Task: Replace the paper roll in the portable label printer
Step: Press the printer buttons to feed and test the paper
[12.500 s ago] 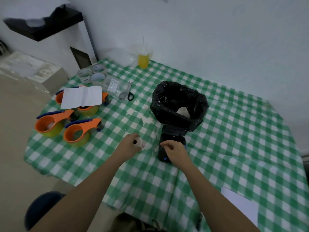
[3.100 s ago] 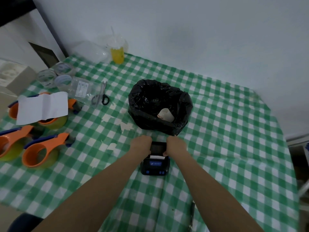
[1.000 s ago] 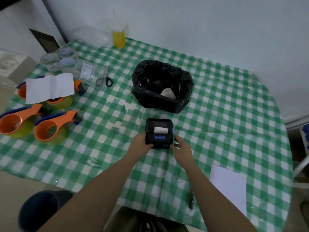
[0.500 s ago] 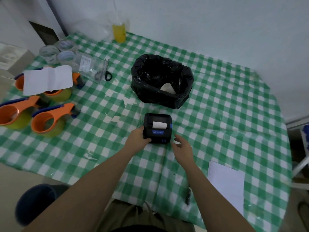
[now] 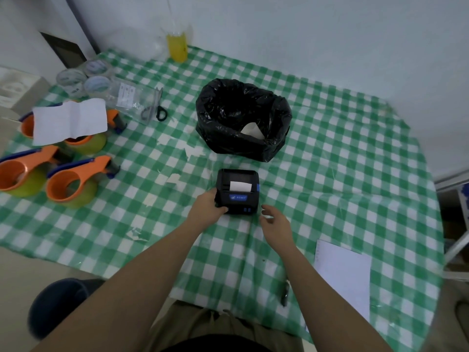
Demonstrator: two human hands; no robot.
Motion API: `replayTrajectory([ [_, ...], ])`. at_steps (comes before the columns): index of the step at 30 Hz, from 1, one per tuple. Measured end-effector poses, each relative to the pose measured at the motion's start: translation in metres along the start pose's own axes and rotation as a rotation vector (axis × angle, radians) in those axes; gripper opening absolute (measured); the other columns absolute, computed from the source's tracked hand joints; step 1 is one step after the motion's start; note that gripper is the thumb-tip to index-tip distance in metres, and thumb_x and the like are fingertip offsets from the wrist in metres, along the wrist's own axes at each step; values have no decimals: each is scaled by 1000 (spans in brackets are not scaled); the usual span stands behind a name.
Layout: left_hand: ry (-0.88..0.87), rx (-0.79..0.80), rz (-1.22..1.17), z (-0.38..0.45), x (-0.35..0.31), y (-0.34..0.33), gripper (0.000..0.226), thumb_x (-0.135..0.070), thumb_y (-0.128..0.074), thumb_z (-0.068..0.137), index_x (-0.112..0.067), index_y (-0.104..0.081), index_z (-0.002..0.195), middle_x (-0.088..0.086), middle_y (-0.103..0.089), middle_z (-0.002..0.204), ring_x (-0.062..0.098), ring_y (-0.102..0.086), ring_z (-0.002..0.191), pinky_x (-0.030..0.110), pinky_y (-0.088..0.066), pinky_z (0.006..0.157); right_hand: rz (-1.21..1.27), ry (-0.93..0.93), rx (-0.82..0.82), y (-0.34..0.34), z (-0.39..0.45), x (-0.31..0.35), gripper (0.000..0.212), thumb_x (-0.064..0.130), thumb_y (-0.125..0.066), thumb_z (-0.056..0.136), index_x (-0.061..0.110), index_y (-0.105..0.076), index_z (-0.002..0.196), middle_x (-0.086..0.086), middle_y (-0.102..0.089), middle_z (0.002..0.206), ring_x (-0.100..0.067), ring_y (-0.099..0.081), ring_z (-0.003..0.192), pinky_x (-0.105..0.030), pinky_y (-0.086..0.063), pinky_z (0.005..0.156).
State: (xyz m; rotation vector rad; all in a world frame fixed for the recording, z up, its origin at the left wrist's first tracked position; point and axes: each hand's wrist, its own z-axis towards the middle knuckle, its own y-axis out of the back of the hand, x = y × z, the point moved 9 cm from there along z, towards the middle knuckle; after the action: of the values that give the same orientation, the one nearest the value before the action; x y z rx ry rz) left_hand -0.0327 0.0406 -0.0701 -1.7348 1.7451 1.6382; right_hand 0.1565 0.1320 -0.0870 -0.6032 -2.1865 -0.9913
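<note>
Paper roll itself hidden inside small black portable label printer (image 5: 238, 191); only a white paper tab (image 5: 240, 186) visible at the slot on top. Lettering on the blue front label too small to read. Printer lid down, unit flat on green-and-white checked surface (image 5: 342, 179), just in front of black plastic bin bag (image 5: 242, 120) holding a pale paper scrap, partly concealed by the bag's folds.

Left hand (image 5: 207, 207) at printer's left side, fingers wrapped onto its near left corner, grasping the casing; fingertips partly hidden behind the unit. Right hand (image 5: 275, 223) just beside the printer's near right corner, apart from it, fingers loosely spread, holding nothing.

Three orange tape dispensers with green rolls (image 5: 73, 182) at far left, leftmost cut off by frame edge, rearmost largely covered by creased white sheet (image 5: 69, 121). Clear tape rolls (image 5: 83, 81) and transparent packet behind; packet contents indistinct. Scissors with black handle (image 5: 155, 109) beside them. Yellow liquid in clear cup (image 5: 177, 47) at the wall. White paper sheet (image 5: 342, 275) at near right, dark pen-like item (image 5: 285, 293) near surface edge, hard to identify. Small white scraps scattered left of printer.
</note>
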Motion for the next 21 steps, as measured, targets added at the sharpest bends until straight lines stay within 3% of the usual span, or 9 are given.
replayTrajectory([
  [10, -21, 13, 5, 0, -2, 0, 44, -8, -70, 77, -4, -56, 118, 17, -66, 118, 29, -61, 109, 32, -48, 91, 22, 3, -47, -3, 0, 2, 36, 10, -48, 93, 14, -52, 129, -10, -62, 122, -17, -57, 76, -22, -45, 57],
  [21, -12, 17, -40, 0, 1, -1, 43, -7, -70, 76, -5, -57, 117, 15, -66, 119, 28, -61, 111, 33, -47, 94, 19, 18, -75, -8, -4, 8, 36, 9, -49, 92, 14, -52, 128, -9, -62, 122, -18, -59, 93, -37, -53, 85],
])
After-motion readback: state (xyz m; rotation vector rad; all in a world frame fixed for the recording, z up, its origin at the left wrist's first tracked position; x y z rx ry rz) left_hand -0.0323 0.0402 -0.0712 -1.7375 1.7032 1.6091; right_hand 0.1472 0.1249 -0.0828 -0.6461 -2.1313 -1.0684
